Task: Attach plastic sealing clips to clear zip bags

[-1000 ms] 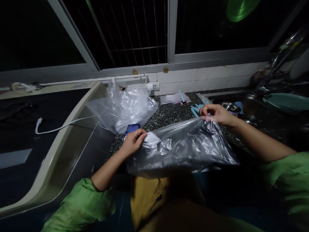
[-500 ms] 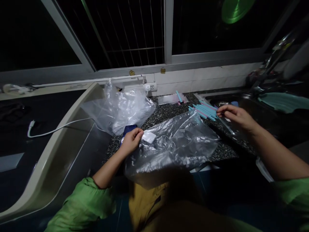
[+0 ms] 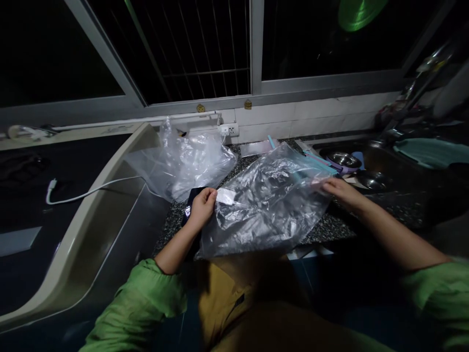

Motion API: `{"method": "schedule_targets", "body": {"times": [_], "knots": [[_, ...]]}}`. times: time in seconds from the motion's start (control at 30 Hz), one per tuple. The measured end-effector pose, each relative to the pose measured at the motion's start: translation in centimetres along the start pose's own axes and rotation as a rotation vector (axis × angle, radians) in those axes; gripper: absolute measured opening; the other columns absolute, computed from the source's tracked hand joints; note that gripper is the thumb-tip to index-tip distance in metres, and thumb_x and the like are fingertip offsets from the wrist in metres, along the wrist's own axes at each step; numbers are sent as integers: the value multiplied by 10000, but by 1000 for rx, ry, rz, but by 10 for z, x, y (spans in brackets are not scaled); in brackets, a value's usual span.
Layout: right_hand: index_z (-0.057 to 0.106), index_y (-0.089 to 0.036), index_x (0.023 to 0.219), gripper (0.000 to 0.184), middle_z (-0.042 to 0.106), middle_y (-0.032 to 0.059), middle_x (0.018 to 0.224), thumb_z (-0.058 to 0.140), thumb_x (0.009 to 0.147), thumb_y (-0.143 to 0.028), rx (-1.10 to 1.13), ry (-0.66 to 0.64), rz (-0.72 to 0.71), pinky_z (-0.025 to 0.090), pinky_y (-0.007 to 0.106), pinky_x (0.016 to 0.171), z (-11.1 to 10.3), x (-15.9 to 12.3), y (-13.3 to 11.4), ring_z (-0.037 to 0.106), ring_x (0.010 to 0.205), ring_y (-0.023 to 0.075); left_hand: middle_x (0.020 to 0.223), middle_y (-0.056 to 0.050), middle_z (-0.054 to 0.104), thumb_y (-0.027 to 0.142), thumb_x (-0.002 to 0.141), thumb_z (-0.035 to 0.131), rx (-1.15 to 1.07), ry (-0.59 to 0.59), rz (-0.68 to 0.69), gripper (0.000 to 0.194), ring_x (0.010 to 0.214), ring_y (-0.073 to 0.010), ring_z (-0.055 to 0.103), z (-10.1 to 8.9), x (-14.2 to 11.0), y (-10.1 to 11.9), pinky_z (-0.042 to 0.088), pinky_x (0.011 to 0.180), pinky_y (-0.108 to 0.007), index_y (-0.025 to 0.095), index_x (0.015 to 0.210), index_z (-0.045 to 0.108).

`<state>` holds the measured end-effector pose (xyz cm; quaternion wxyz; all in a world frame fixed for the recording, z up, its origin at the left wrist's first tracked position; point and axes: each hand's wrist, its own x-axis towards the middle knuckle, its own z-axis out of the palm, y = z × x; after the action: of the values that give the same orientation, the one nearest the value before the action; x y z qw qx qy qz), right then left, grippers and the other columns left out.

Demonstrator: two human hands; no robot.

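A large clear plastic bag (image 3: 264,200) is stretched between my hands over the counter's front edge. My left hand (image 3: 203,205) pinches its left corner, beside a small white label (image 3: 226,196). At the bag's right side, my right hand (image 3: 339,190) has its thumb and fingers closed on the plastic. Under and behind my left hand lies a dark phone (image 3: 191,203). The light-blue strips (image 3: 320,162) lie beyond the bag, which partly covers them.
Another crumpled clear bag (image 3: 194,164) rests at the back left, near a wall socket (image 3: 229,130). A flat clear packet (image 3: 254,148) lies by the wall. On the right, a sink holds metal bowls (image 3: 344,160) and a green tray (image 3: 432,152). A white cable (image 3: 95,191) crosses the left appliance.
My right hand let go of the bag, moved right beside the blue strips, then came back and took hold of the bag's right side. My left hand kept its pinch.
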<state>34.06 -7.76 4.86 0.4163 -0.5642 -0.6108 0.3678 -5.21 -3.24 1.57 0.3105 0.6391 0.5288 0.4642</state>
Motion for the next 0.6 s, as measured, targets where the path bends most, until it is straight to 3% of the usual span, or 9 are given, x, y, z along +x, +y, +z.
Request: {"method": "schedule_targets", "body": {"times": [0.1,0.2,0.3,0.43,0.53,0.6], "knots": [[664,-206,732,518,682,48,787,689,497,-667,-180,-145,58,460,378,773,-5,-8,13,609,785,227,553,41,447,318,744,449,13,19,-11,167,540,-111,421,7,6,6,341,546,-220,185,652,492],[615,-194,592,526,605,23,590,639,512,-714,-304,-119,84,455,351,665,-17,-13,28,564,622,185,540,42,448,291,747,451,53,55,-2,156,545,-114,431,14,14,12,341,561,-224,186,638,489],[584,-209,590,504,600,25,604,621,532,-708,-313,24,101,454,348,627,-36,-9,39,554,598,180,521,42,455,262,743,469,77,76,-19,148,537,-116,443,22,19,12,338,550,-225,185,618,491],[582,-223,729,369,641,69,767,608,632,-578,-378,356,63,472,395,681,-52,-3,45,584,698,223,448,56,427,274,779,448,-33,42,-150,181,420,-108,408,35,5,6,328,467,-223,195,616,463],[588,-201,856,334,641,118,890,553,700,-494,-498,494,7,477,433,711,-40,-10,47,589,771,256,421,71,410,309,820,385,-111,20,-283,171,343,-114,382,37,-16,-1,333,416,-231,211,689,436],[595,-195,908,334,633,130,955,505,744,-472,-578,482,-102,482,439,724,-20,-21,50,591,805,261,487,44,483,298,824,382,-3,41,-215,155,423,-132,473,31,-26,-6,402,483,-249,208,713,444]]}}
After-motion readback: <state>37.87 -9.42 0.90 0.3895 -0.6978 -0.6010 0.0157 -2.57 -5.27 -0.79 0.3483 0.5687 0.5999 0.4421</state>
